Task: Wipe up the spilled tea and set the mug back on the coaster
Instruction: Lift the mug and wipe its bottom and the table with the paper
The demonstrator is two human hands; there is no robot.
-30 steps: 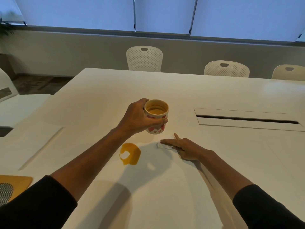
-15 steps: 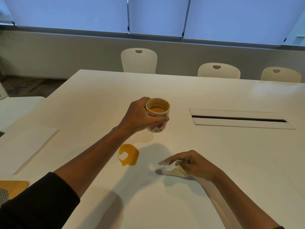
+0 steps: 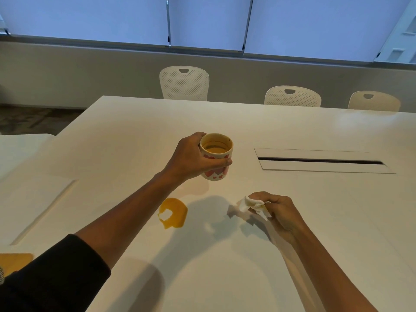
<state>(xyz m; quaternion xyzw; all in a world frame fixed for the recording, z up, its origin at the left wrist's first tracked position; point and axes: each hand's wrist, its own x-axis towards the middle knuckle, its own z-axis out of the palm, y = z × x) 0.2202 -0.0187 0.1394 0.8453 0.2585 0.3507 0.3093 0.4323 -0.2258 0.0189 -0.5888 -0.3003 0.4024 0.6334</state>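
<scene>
My left hand (image 3: 193, 158) grips a cream mug (image 3: 216, 162) with red hearts, held upright just above the white table (image 3: 315, 221); tea shows inside it. An amber puddle of spilled tea (image 3: 174, 213) lies on the table below and left of the mug. A thin wet film (image 3: 195, 188) spreads under the mug. My right hand (image 3: 279, 213) holds a crumpled white tissue (image 3: 252, 207), stained yellow, lifted slightly off the table to the right of the puddle. A yellow flat thing (image 3: 14, 262) at the lower left edge may be the coaster.
A recessed cable slot (image 3: 322, 162) runs across the table to the right of the mug. Three white perforated chairs (image 3: 184, 83) stand along the far edge. A second white table (image 3: 18, 145) sits at the left.
My right hand took the tissue off the table near the mug, drew it back toward me and bunched it up. The left hand kept the mug nearly still.
</scene>
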